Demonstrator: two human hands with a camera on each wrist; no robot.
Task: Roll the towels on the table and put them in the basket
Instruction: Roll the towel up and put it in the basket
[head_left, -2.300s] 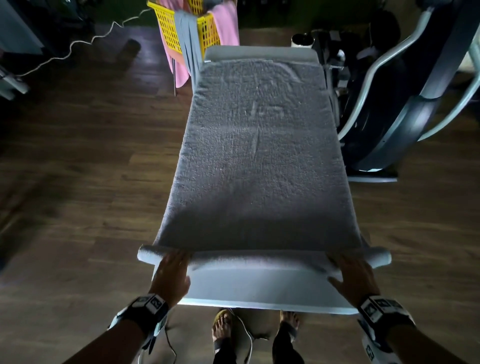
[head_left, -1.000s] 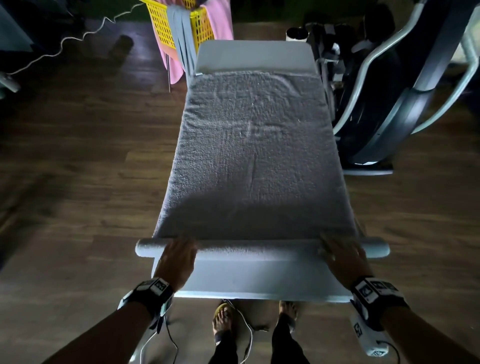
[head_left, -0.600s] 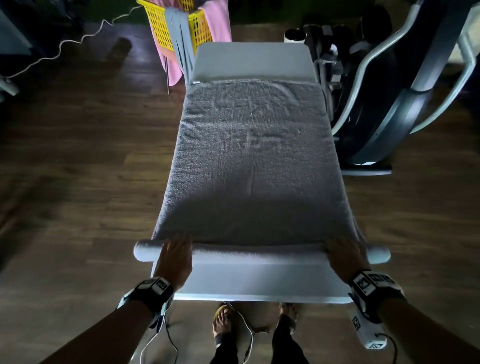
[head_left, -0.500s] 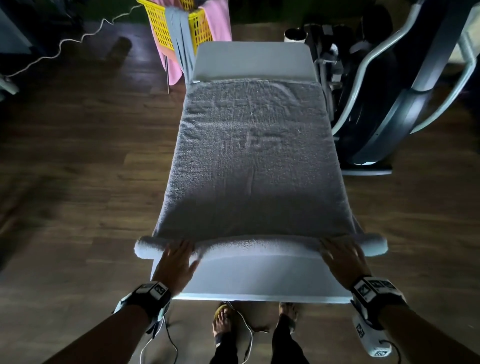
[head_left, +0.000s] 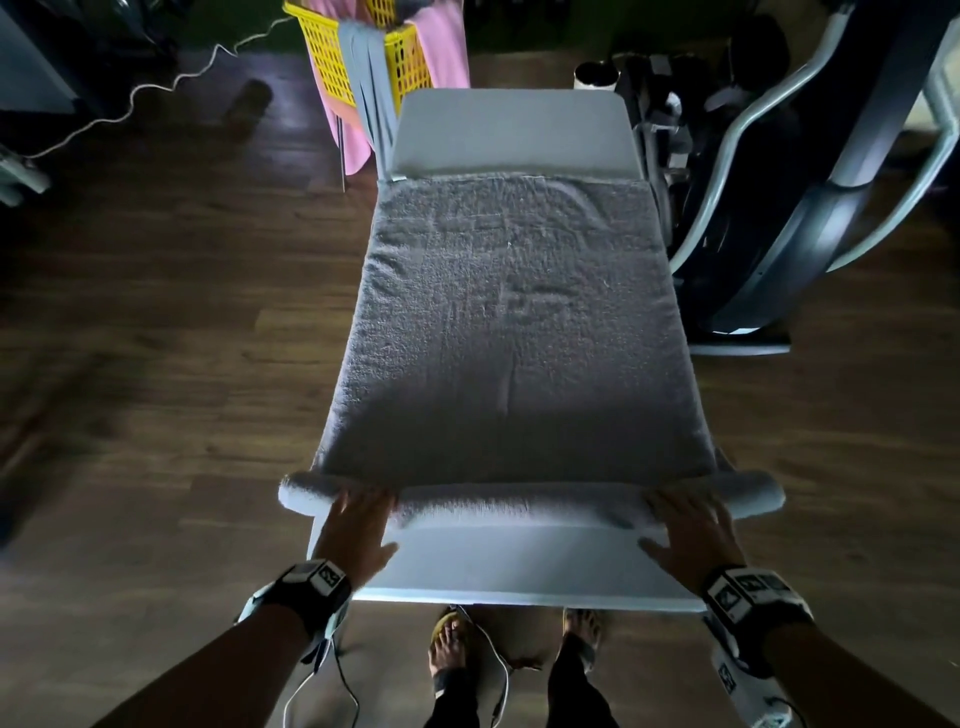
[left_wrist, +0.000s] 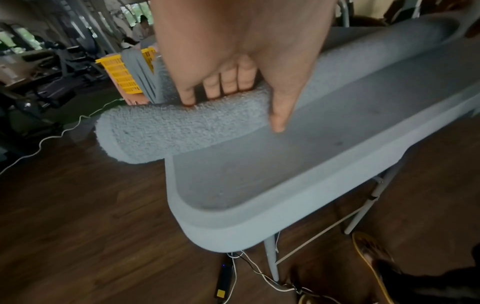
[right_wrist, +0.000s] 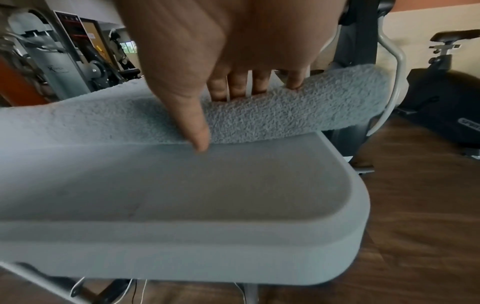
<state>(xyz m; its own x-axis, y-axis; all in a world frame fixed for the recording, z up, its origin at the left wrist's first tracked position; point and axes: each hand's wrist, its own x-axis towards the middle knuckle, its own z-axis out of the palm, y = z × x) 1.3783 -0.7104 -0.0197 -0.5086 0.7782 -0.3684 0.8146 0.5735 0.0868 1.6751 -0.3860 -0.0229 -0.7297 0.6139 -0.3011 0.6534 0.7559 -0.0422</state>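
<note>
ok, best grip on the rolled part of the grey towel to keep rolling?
Probably on top of the roll, near each end, coming from the table's near edge. It lies crosswise and overhangs both sides, so left hand and right hand spread apart, fingers over the top, thumbs behind, should keep it even.

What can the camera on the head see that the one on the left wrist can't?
Only the head view shows the right hand, the long flat unrolled stretch of the towel and the table's far end. Only the left wrist view shows the left hand's fingertips over the roll, thumb on its near side, and the table legs. Both show the left hand, the table and the yellow basket.
</note>
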